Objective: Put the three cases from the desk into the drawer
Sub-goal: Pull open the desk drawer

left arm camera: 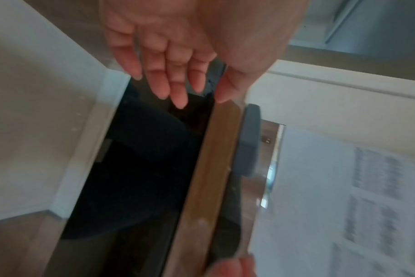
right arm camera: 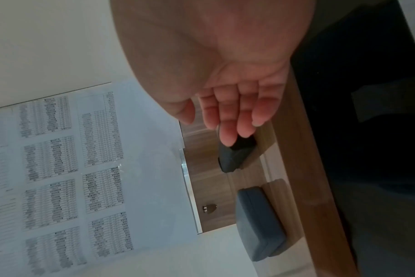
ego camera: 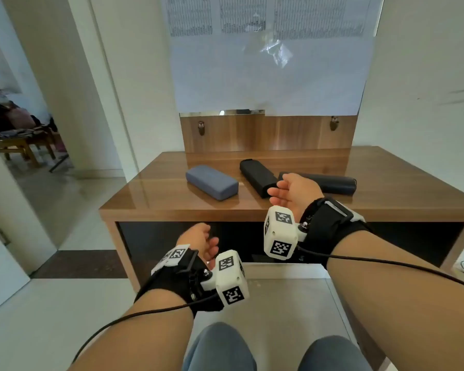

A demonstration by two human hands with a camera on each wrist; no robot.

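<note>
Three cases lie on the desk [ego camera: 150, 191], none touching another: a grey case [ego camera: 211, 182] at left, a black case [ego camera: 256, 176] in the middle, and a dark tube case [ego camera: 330, 183] at right. The right hand [ego camera: 292, 192] hovers above the desk's front edge, near the black case, fingers relaxed, holding nothing. The left hand [ego camera: 202, 243] is lower, in front of the dark opening [ego camera: 413, 242] under the desktop, fingers loosely extended, empty.
</note>
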